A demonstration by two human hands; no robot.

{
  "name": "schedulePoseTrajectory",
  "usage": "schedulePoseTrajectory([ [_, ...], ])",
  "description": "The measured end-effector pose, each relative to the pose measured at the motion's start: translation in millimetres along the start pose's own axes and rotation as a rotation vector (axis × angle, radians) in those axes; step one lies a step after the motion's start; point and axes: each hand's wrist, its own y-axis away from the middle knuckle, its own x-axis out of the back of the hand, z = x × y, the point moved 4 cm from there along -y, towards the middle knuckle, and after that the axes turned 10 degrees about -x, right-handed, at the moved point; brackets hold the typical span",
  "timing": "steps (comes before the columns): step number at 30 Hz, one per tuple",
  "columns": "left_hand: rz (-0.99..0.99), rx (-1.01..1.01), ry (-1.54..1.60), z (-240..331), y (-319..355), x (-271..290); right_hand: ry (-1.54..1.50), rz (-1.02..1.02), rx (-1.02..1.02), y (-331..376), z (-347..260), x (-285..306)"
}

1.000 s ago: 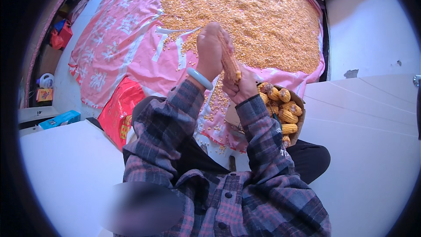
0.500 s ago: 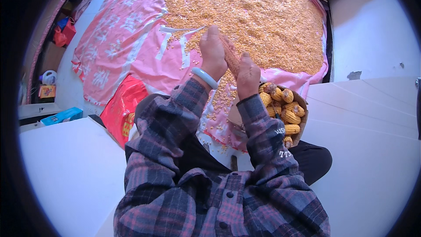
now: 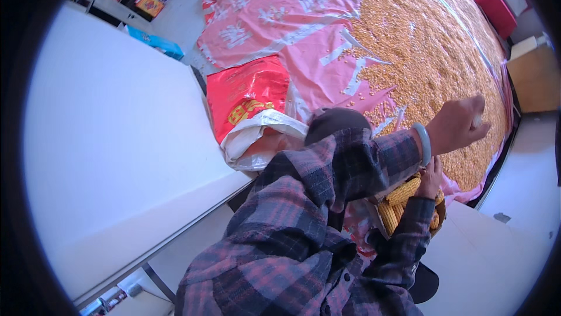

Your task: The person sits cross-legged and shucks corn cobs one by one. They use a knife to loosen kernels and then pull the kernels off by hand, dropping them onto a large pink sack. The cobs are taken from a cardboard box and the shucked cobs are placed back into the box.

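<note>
1. The left hand (image 3: 459,126) is stretched out over the spread of loose maize kernels (image 3: 432,53) on the pink sheet (image 3: 274,18); its fingers are curled together, and a small pale bit shows at the fingertips, but what it is cannot be told.
2. The right hand (image 3: 431,177) is lowered onto the corn cobs (image 3: 403,194) in the basket (image 3: 439,214) just below the left forearm. Whether it is closed on a cob cannot be told, since the fingers are hidden behind the plaid sleeve (image 3: 327,199).
3. A cob is judged stiff and fairly light, with a bumpy surface that gives good grip; it is best taken around the middle, the fingers wrapped about its girth.
4. Kernels are judged small, hard and apt to roll and scatter, so they are better scooped in a cupped palm than pinched.
5. A red bag (image 3: 248,97) and a white bag (image 3: 251,138) lie on the floor beside the sheet.
</note>
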Motion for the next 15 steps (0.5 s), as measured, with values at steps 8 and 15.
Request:
schedulePoseTrajectory([
  [8,0.539,-0.031,-0.454,-9,70,205,-0.089,0.047,-0.104,67,18,62],
  [15,0.024,0.922,-1.124,-30,405,357,-0.064,0.175,-0.154,106,64,102],
])
